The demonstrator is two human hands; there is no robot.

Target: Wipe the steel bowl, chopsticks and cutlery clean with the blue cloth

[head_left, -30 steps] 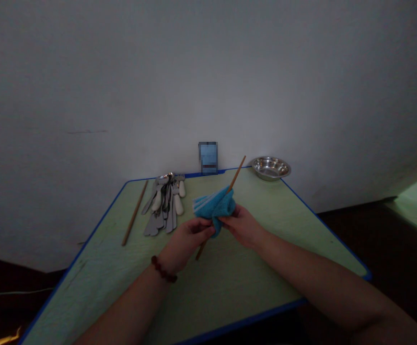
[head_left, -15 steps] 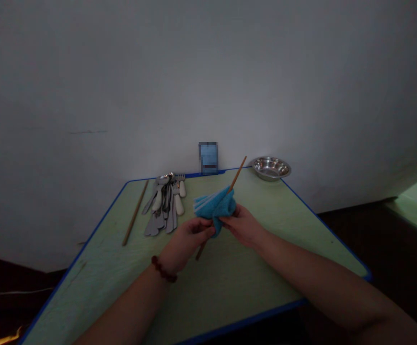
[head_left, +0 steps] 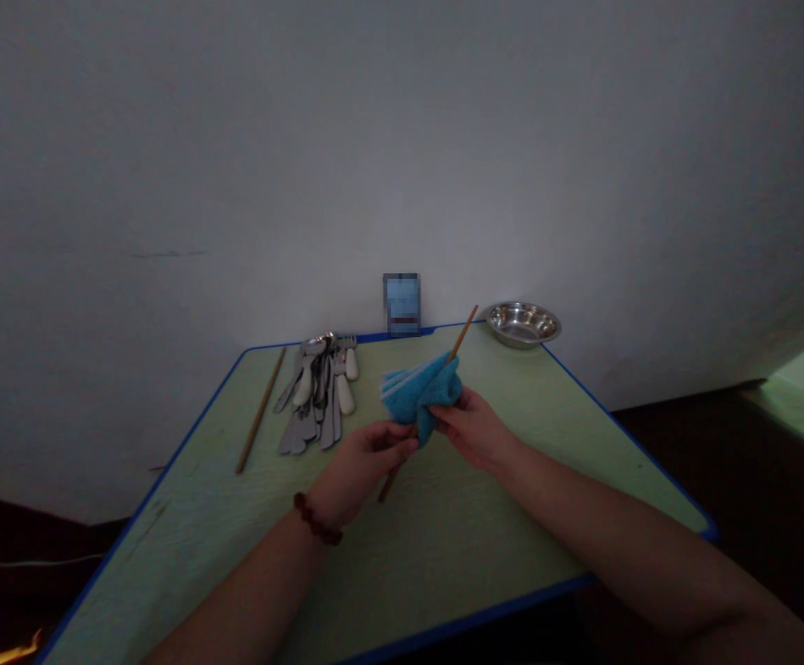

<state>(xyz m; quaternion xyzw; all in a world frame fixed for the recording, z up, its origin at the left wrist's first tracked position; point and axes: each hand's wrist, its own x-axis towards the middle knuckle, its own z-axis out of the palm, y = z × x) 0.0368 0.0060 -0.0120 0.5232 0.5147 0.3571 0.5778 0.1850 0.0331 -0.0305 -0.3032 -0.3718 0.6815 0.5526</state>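
Over the middle of the table, a thin brown chopstick point(head_left: 463, 331) slants up and to the right. My left hand point(head_left: 367, 457), with a dark red bead bracelet at its wrist, pinches the chopstick near its lower end. Folded around the chopstick's middle is a blue cloth point(head_left: 416, 392) with white stripes. My right hand point(head_left: 475, 428) is closed on that cloth from the right side, and some of its fingertips are hidden by the fabric. The covered stretch of the chopstick cannot be seen.
Left of my hands lies a pile of cutlery point(head_left: 319, 397) with knives, forks and spoons. Another chopstick point(head_left: 261, 411) rests beyond it. A steel bowl point(head_left: 523, 325) sits at the back right corner of the blue-edged table point(head_left: 499, 591). A blurred screen point(head_left: 403, 305) leans against the wall.
My right hand and the cloth have shifted slightly up and to the right along the chopstick. My left hand stays in nearly the same place.
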